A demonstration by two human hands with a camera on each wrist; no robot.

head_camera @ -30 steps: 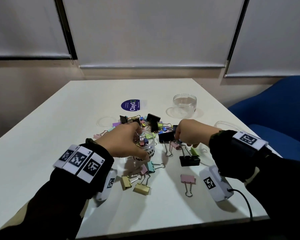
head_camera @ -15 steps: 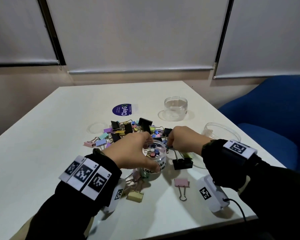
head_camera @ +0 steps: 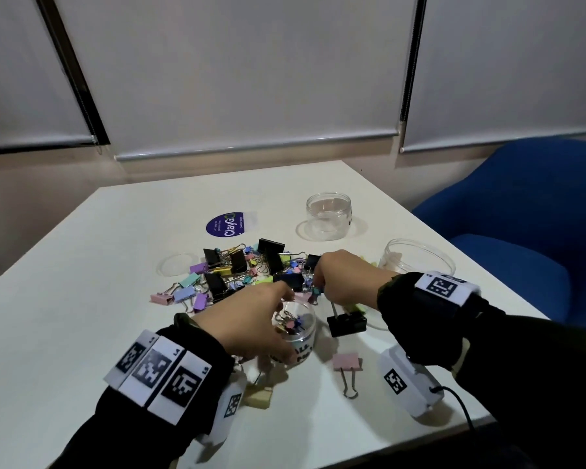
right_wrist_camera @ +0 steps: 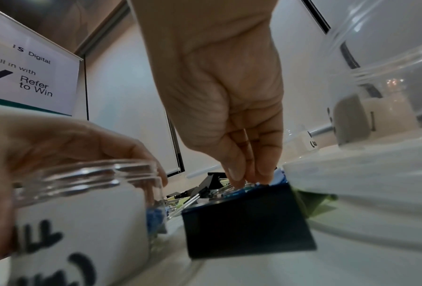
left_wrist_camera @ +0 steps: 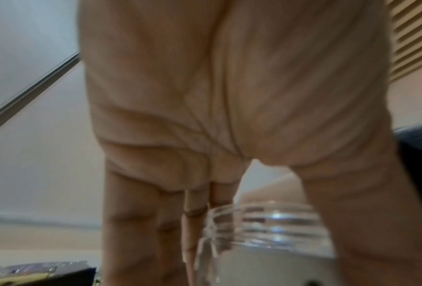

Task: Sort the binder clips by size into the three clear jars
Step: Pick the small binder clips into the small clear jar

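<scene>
Left hand covers most of the small jar's label, so it's unreadable, and the yellow clip near the table's front edge is blurred.

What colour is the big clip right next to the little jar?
Black. The big clip lies beside the little jar, clearest in the head view.

The round purple sticker on the white table reads "ClayGo". The white hanging banner reads "Digital", "all in with", "Refer to Win".
</scene>
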